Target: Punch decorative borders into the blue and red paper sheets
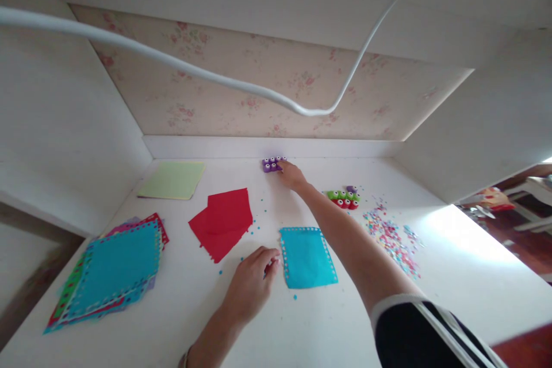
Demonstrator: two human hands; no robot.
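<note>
My right hand (291, 175) reaches to the back of the white table, its fingers closed at the right end of a cluster of small purple blocks (271, 165) with round, white, eye-like tops. The fingertips are partly hidden. My left hand (254, 276) rests with curled fingers just left of a blue paper square (308, 259). Whatever lies inside those fingers, if anything, is hidden. Small holes run along the left, top and right edges of the blue square. Right of my right forearm sit similar green blocks (342, 195) and red blocks (346, 204), with one purple block behind.
Red sheets (228, 218) overlap left of centre, and pale green paper (172, 180) lies at the back left. A stack of hole-edged coloured sheets (116, 267) is at the left. Paper confetti (392, 236) spreads at the right. A white cable (259, 91) hangs across the view.
</note>
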